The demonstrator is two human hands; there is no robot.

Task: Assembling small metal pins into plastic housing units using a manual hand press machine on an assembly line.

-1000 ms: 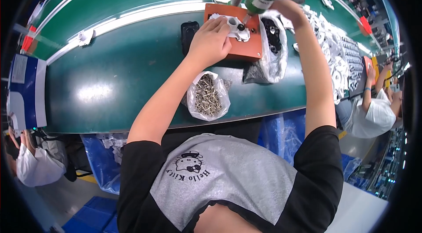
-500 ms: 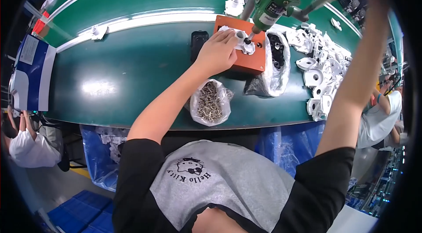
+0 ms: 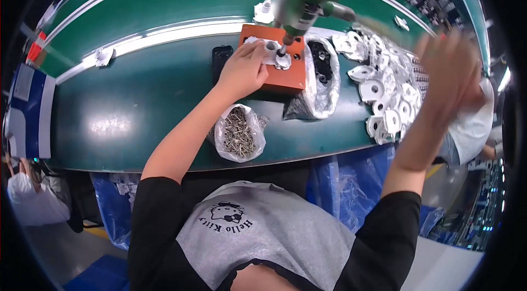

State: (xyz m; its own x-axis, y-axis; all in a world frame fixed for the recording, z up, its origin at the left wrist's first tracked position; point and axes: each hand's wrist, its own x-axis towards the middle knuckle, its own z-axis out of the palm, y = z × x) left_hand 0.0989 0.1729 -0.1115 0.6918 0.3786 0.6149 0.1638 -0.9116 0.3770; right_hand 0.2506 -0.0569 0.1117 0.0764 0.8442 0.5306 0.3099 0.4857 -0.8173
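My left hand (image 3: 244, 70) lies over a white plastic part (image 3: 282, 62) on an orange block (image 3: 288, 80), its fingers closed on the part's left side. Directly above that part, the spindle tip of a green hand press (image 3: 303, 14) meets a small black piece (image 3: 281, 51). Out to the right, my right hand (image 3: 451, 74) is raised and smeared by motion. The blurred press lever (image 3: 379, 27) stretches toward it; whether the fingers touch the lever cannot be made out.
A bag of screws (image 3: 240, 134) stands near the front edge. Right of the block sits a bag of black pieces (image 3: 321, 66), then a pile of white parts (image 3: 387, 85). A black tray (image 3: 221, 60) lies left of the block. Blue bags (image 3: 351, 181) hang below the table.
My right hand has come down from the upper right, and the press lever has swung lower with it. My left hand stays on the white part. The whole view has shifted slightly.
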